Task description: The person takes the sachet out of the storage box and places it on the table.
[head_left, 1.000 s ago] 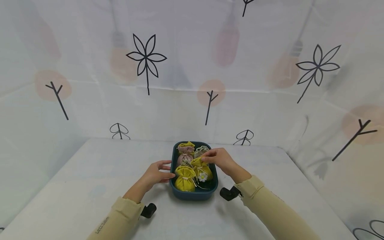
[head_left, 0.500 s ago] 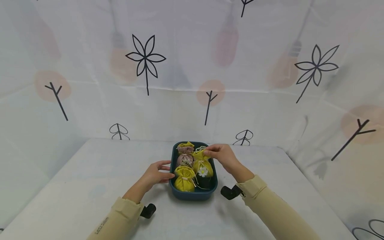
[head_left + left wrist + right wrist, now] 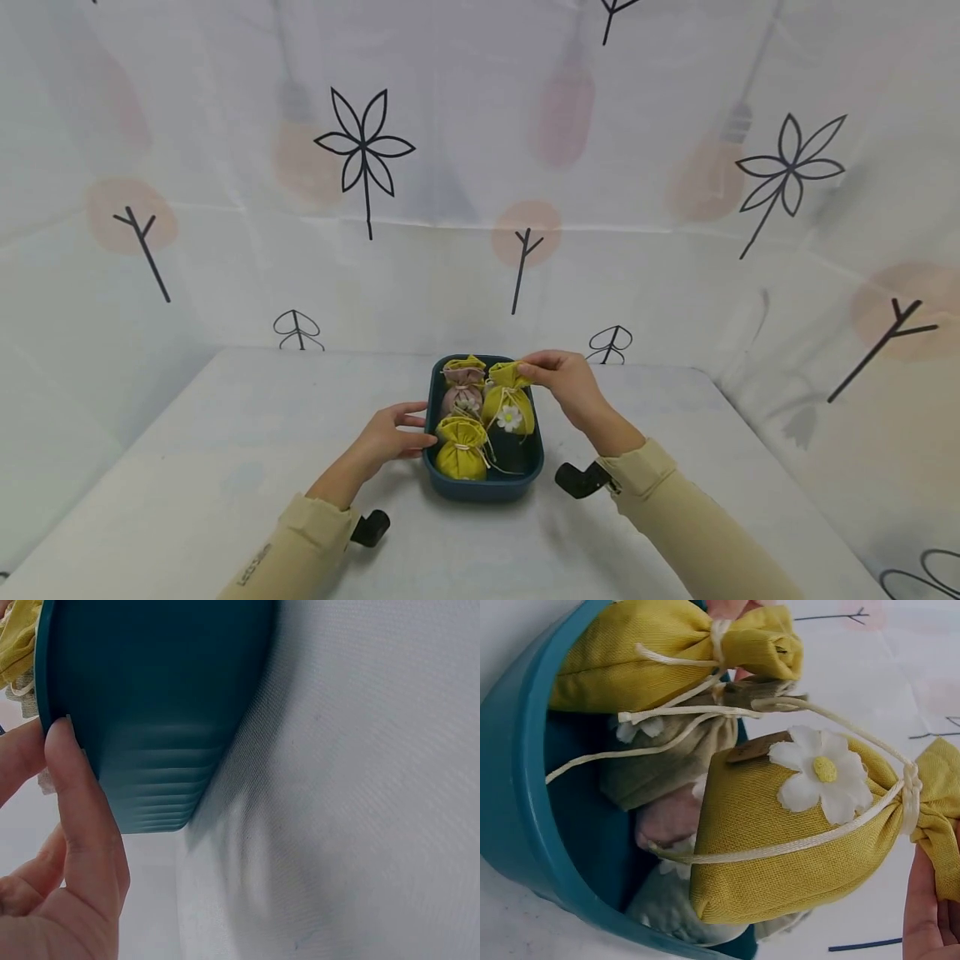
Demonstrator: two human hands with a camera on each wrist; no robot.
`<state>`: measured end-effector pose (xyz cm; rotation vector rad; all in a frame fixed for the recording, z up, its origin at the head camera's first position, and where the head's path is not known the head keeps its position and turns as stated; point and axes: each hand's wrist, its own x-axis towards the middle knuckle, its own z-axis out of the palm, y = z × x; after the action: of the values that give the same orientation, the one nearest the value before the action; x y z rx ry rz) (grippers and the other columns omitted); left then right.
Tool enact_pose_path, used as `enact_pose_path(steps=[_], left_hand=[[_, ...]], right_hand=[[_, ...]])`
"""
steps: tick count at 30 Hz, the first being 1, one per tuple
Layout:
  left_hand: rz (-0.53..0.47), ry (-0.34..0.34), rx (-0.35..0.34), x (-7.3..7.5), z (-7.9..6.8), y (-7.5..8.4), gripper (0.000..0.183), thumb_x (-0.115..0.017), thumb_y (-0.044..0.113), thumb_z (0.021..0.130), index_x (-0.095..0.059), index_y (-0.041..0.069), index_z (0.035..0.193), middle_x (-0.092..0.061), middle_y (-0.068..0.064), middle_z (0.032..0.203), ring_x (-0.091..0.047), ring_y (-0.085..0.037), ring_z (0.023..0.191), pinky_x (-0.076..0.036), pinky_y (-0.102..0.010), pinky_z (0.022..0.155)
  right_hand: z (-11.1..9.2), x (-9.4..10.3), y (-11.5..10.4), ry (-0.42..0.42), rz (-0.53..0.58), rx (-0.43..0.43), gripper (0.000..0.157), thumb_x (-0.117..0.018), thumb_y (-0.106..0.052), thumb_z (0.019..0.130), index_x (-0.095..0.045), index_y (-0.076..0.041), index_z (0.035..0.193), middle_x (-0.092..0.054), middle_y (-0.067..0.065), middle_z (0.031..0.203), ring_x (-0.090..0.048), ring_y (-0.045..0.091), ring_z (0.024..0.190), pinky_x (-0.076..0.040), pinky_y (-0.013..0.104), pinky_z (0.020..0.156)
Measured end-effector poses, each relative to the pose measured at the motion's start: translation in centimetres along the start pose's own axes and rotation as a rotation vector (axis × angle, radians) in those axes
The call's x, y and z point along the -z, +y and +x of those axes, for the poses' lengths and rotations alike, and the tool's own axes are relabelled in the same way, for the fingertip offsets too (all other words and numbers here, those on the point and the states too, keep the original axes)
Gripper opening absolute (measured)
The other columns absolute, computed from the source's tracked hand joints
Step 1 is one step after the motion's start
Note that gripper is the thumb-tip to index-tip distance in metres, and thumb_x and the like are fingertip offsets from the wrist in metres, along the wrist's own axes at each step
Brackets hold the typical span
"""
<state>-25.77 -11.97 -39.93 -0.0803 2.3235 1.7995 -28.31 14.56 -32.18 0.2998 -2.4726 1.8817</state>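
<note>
My right hand (image 3: 573, 387) pinches a yellow drawstring pouch (image 3: 507, 406) by its gathered top. In the right wrist view this pouch (image 3: 802, 832) hangs tilted over the bin, a white cloth flower and a pale cord on it. At the left side of the dark teal bin (image 3: 483, 492), my left hand (image 3: 390, 432) holds the rim between thumb and fingers; one finger (image 3: 79, 776) lies along the outer wall. Another yellow pouch (image 3: 461, 450) sits at the bin's near left, and a pink one (image 3: 463, 398) stands behind it.
Lower in the bin, the right wrist view shows an olive pouch (image 3: 660, 754) and a grey pouch (image 3: 679, 911), partly covered. The bin stands on a white table (image 3: 300, 433). A patterned cloth (image 3: 435, 275) hangs behind it.
My right hand has risen and shifted slightly right, drawing the yellow pouch up and toward the back of the bin, baring dark bin floor below. The left hand stays at the rim.
</note>
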Motion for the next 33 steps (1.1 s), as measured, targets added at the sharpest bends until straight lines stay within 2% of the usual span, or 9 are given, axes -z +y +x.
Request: enact_pose_path(steps=[11, 20, 27, 33], left_hand=[[-0.011, -0.008, -0.009, 0.2, -0.1, 0.1, 0.066, -0.077, 0.008, 0.076, -0.048, 0.008, 0.135, -0.056, -0.015, 0.117, -0.063, -0.019, 0.081, -0.055, -0.032, 0.07], [-0.033, -0.023, -0.02, 0.2, -0.1, -0.1, 0.066, -0.077, 0.008, 0.076, -0.048, 0.008, 0.135, -0.055, -0.015, 0.118, -0.063, -0.019, 0.083, -0.055, -0.033, 0.071], [-0.034, -0.026, -0.019, 0.2, 0.0, -0.2, 0.066, -0.077, 0.008, 0.077, -0.047, 0.008, 0.136, -0.055, -0.015, 0.118, -0.063, -0.019, 0.083, -0.055, -0.033, 0.071], [-0.027, -0.02, -0.018, 0.2, 0.0, -0.2, 0.065, -0.076, 0.008, 0.077, -0.047, 0.008, 0.136, -0.055, -0.015, 0.118, -0.063, -0.019, 0.083, -0.055, -0.033, 0.071]], right_hand=[[0.0, 1.1, -0.6, 0.034, 0.024, 0.006, 0.025, -0.062, -0.012, 0.09, -0.063, 0.008, 0.105, -0.064, 0.011, 0.1, -0.06, 0.019, 0.09, -0.047, 0.036, 0.091], [0.0, 2.7, -0.3, 0.061, -0.012, -0.004, 0.031, -0.062, -0.018, 0.091, -0.062, 0.007, 0.109, -0.064, 0.012, 0.103, -0.058, 0.018, 0.093, -0.046, 0.033, 0.091], [-0.1, 4.1, 0.0, 0.091, -0.007, 0.008, 0.035, -0.063, -0.02, 0.09, -0.061, 0.009, 0.11, -0.064, 0.009, 0.099, -0.06, 0.013, 0.088, -0.049, 0.024, 0.084], [0.2, 5.0, 0.3, 0.111, 0.0, 0.037, 0.036, -0.062, -0.019, 0.09, -0.059, 0.012, 0.11, -0.065, 0.006, 0.095, -0.06, 0.009, 0.084, -0.05, 0.023, 0.082]])
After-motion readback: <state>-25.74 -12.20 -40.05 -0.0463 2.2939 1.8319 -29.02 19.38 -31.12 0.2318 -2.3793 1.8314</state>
